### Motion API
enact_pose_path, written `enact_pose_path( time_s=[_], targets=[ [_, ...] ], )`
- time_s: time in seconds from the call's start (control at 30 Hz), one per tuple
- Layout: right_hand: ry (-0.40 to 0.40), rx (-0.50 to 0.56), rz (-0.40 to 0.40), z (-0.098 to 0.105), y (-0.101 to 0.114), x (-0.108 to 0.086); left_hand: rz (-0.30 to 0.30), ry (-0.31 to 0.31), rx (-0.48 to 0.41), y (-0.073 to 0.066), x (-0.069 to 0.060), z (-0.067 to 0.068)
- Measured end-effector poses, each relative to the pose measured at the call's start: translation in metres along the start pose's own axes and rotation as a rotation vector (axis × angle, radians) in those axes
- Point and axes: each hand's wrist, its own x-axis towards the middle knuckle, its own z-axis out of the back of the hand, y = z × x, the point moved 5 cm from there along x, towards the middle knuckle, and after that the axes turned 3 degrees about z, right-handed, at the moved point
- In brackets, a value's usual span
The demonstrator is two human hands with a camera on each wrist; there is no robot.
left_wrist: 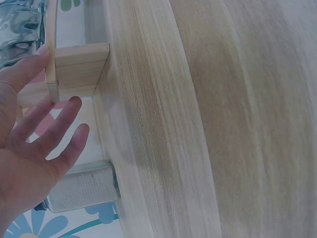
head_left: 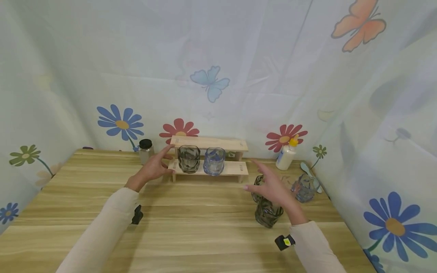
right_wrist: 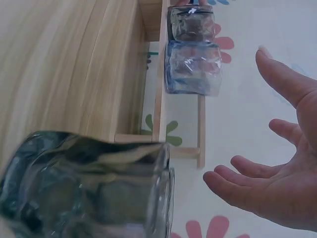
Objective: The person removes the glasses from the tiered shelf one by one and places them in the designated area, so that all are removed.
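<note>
A two-tier wooden rack stands at the back of the table, with a dark glass and a bluish glass side by side on its lower tier. My left hand is at the rack's left end; in the left wrist view the thumb and a finger of that hand touch the board's end. My right hand, fingers spread and holding nothing, is above two dark glasses, the nearer one in plain view. In the right wrist view this hand is apart from the rack.
Behind my left hand stands a jar with a black lid. A white bottle with a yellow tip, a bluish glass and a pale blue spoon are at the right back. A patterned curtain surrounds the table.
</note>
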Motion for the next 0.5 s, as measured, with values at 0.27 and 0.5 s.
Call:
enact_pose_path(
  time_s=[0.27, 0.5],
  targets=[
    [0.104, 0.087, 0.064, -0.019, 0.008, 0.043, 0.012, 0.010, -0.008, 0.002, 0.002, -0.002],
    [0.169, 0.093, 0.063, -0.035, 0.013, 0.071, 0.033, 0.010, -0.010, 0.001, 0.000, -0.001]
  ],
)
